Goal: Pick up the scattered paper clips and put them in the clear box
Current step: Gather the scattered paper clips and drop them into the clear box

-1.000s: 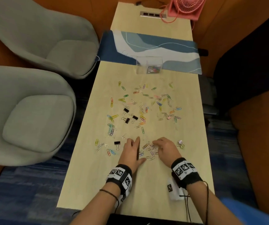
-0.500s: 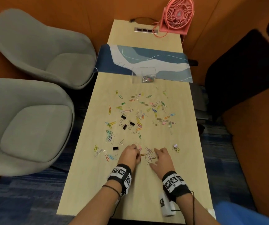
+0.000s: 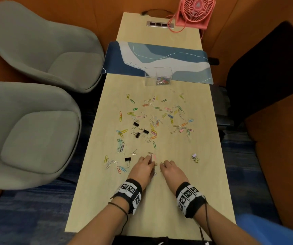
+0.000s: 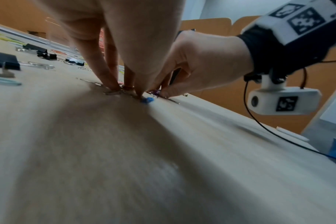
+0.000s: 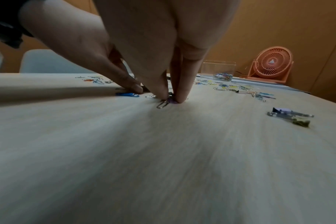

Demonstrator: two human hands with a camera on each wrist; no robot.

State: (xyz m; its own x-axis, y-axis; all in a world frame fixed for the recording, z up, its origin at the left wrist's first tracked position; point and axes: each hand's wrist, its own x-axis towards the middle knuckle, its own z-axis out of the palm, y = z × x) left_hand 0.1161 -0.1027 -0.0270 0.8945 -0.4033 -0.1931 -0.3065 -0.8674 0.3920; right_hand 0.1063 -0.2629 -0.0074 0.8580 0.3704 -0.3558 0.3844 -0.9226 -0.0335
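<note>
Many coloured and silver paper clips (image 3: pixel 153 119) lie scattered over the middle of the light wood table (image 3: pixel 159 209). The clear box (image 3: pixel 158 76) stands at the far end against the desk mat, with a small heap of clips in it; it also shows in the right wrist view (image 5: pixel 218 69). Both hands are down on a small cluster of clips near me. My left hand (image 3: pixel 148 163) pinches silver clips (image 4: pixel 113 92) between thumb and fingertips; a blue clip (image 4: pixel 148 100) lies beside its thumb. My right hand (image 3: pixel 164 165) pinches a purple clip (image 5: pixel 171 101) and a silver clip (image 5: pixel 162 104) against the table.
Black binder clips (image 3: pixel 138 131) lie among the paper clips, one (image 3: pixel 127 159) just left of my left hand. Two small binder clips (image 3: pixel 194 157) sit to the right. A blue desk mat (image 3: pixel 159 57) and pink fan (image 3: pixel 193 11) stand beyond the box. Grey chairs (image 3: pixel 36 135) flank the table's left edge.
My hands have drawn closer together over the near cluster. The left fingers, stretched out a second ago, are now curled down onto the clips. The head view has tilted up.
</note>
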